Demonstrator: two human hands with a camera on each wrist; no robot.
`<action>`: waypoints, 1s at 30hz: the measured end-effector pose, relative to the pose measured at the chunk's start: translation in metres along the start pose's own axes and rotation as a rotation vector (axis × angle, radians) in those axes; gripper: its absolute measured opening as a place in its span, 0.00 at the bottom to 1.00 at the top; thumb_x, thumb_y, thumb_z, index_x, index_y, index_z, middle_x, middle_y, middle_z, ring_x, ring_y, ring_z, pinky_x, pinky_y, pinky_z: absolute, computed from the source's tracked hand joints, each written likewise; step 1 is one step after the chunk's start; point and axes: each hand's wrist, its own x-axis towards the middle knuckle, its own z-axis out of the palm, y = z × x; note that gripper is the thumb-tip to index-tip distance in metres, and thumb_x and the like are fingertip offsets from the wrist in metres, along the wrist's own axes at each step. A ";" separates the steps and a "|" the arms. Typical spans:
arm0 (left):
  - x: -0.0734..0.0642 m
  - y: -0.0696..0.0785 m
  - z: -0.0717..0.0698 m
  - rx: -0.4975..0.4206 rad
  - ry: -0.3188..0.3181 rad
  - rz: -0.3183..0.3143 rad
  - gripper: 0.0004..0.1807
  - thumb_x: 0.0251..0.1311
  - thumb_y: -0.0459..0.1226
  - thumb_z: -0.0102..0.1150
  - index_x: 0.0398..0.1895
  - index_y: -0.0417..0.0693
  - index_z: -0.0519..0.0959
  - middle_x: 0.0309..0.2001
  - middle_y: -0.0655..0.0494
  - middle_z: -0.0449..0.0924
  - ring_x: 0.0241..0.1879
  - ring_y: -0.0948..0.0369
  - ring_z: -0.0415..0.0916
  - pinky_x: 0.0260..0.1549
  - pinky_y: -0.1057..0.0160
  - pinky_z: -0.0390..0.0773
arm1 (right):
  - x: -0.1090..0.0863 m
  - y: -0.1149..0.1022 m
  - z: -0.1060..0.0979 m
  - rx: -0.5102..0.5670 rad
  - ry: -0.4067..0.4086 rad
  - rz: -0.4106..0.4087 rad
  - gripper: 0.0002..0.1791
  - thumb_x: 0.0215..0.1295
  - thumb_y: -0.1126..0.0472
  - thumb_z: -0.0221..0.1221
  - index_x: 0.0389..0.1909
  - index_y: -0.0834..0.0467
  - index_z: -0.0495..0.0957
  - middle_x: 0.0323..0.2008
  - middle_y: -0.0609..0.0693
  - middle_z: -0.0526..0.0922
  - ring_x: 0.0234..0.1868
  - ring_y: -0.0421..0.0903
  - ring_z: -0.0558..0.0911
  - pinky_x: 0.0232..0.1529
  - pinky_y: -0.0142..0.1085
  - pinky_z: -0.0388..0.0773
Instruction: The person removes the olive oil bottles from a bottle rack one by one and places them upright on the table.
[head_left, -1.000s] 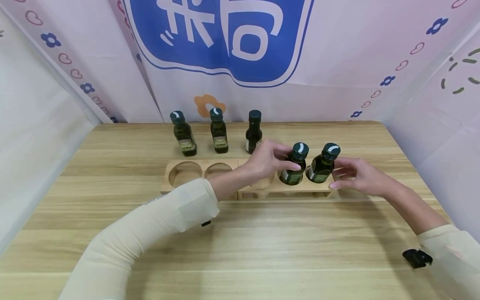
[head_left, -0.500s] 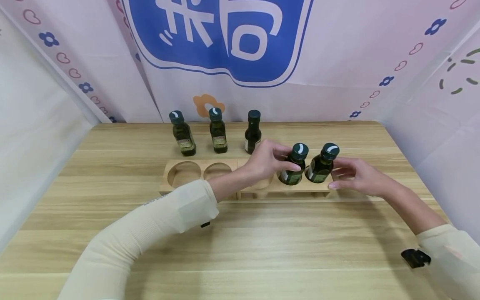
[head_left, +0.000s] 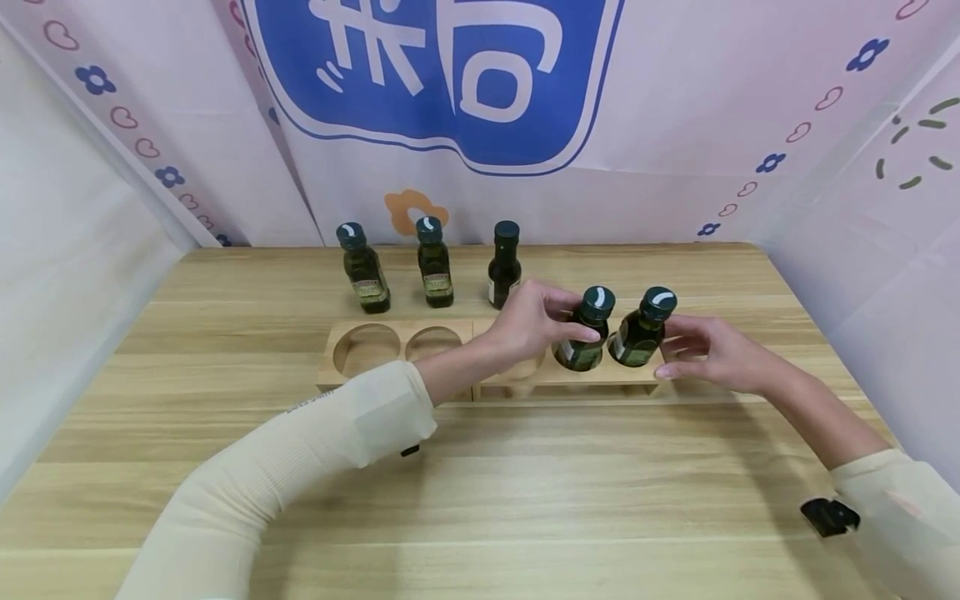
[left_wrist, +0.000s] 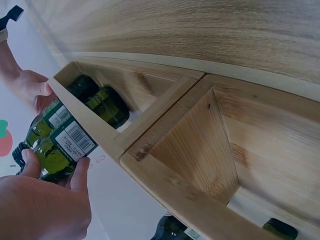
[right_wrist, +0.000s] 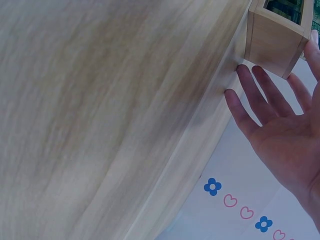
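My left hand [head_left: 528, 325] pinches a dark green glass bottle [head_left: 581, 346] between thumb and fingers. That bottle stands in a round hole of the low wooden rack [head_left: 592, 377]. From below, in the left wrist view, its barcode label [left_wrist: 74, 142] shows beside the left hand [left_wrist: 45, 210]. Another green-capped bottle [head_left: 637, 340] fills the hole at the right end. My right hand [head_left: 712, 354] is beside that end, its thumb by the front corner. In the right wrist view the right hand [right_wrist: 285, 130] has its fingers extended and spread around the rack's end panel [right_wrist: 275, 42].
Behind the rack stand three more bottles: a left one [head_left: 367, 279], a middle one [head_left: 436, 275] and a slimmer right one [head_left: 505, 267], partly behind my left hand. Bare round holes [head_left: 367, 350] show at the rack's left. A printed cloth wall [head_left: 645, 200] closes off the table's back.
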 end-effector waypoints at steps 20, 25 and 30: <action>-0.001 0.009 -0.007 -0.043 0.045 -0.011 0.26 0.57 0.35 0.78 0.60 0.43 0.84 0.57 0.48 0.86 0.49 0.60 0.87 0.53 0.66 0.83 | -0.001 0.000 -0.001 -0.019 0.012 -0.026 0.26 0.60 0.70 0.72 0.60 0.68 0.78 0.55 0.62 0.84 0.55 0.51 0.85 0.57 0.43 0.84; -0.001 0.010 -0.007 -0.056 0.053 0.009 0.25 0.57 0.35 0.78 0.59 0.43 0.84 0.55 0.48 0.86 0.47 0.60 0.88 0.53 0.67 0.83 | -0.002 -0.002 0.000 -0.016 0.011 -0.031 0.26 0.61 0.69 0.72 0.60 0.67 0.78 0.55 0.62 0.84 0.55 0.51 0.85 0.57 0.49 0.83; -0.001 0.011 -0.007 -0.064 0.073 0.011 0.26 0.57 0.36 0.78 0.60 0.43 0.84 0.56 0.48 0.86 0.48 0.60 0.88 0.53 0.67 0.83 | -0.002 -0.001 0.000 -0.011 0.004 -0.026 0.26 0.61 0.69 0.72 0.60 0.68 0.78 0.55 0.62 0.84 0.55 0.46 0.85 0.57 0.49 0.83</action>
